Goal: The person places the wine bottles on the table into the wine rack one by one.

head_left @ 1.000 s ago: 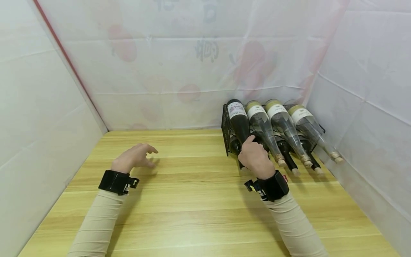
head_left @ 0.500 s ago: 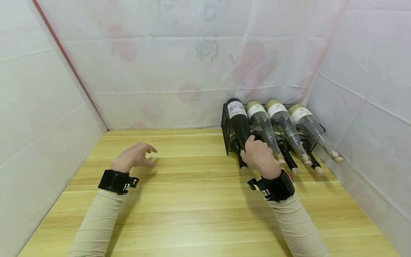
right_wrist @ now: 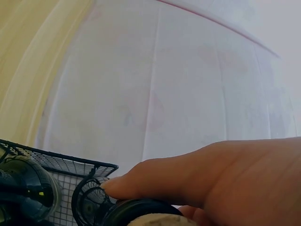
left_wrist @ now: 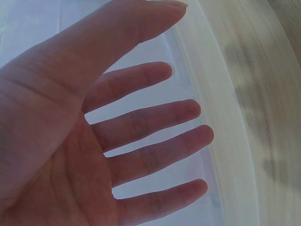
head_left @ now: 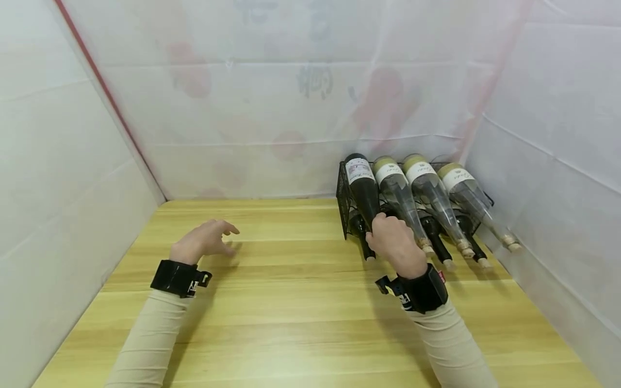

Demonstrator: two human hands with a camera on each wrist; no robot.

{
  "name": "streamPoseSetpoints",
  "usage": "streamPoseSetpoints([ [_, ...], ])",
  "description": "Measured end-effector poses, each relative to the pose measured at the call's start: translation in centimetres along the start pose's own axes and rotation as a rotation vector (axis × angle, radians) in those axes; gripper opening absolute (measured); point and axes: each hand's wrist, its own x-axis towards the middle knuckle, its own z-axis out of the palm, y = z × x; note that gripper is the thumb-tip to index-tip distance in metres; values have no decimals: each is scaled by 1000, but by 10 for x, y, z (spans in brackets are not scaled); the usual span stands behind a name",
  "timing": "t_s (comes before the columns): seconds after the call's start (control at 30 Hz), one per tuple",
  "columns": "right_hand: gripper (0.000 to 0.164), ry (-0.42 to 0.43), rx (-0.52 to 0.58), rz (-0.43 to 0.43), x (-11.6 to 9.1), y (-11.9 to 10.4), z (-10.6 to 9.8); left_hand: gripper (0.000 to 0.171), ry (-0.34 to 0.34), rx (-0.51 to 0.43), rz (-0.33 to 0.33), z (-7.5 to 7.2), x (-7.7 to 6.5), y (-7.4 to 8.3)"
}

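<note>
My right hand (head_left: 399, 245) grips the neck of a dark wine bottle (head_left: 365, 191) with a white label. That bottle lies slanted at the upper left of a black wire wine rack (head_left: 343, 202), its base toward the back wall. The right wrist view has the thumb along the neck and the cork (right_wrist: 162, 220) at the lower edge; the curled fingers are mostly hidden. Over the left side of the table, my left hand (head_left: 204, 240) holds nothing. Its fingers (left_wrist: 155, 125) are spread and nearly straight in the left wrist view.
Three clear bottles with cream labels, the nearest one (head_left: 395, 186) beside the dark bottle, fill the rack's upper row. Several dark bottles (head_left: 436, 240) lie below, corks toward me. White sheeting (head_left: 252, 108) closes off the wooden table (head_left: 271, 302) at the back and sides.
My right hand has shifted slightly to the right, its fingers closing round the bottle's neck. The bottle and my left hand have barely moved; the head view has tilted slightly.
</note>
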Motion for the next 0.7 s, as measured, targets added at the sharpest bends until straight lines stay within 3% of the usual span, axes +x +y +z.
streamPoseSetpoints([
  [0.23,53,35,-2,-3,-4,5,-2,55,2,16,15,-4,2,8],
  [0.43,53,51,-8,0,-8,6,-4,51,16,17,-14,-4,0,13],
  [0.57,48,153,21,-49,-13,2,-6,52,37,40,-10,-5,-1,17],
  [0.7,48,295,83,-150,-19,-12,-7,58,74,76,-2,-6,-3,29],
])
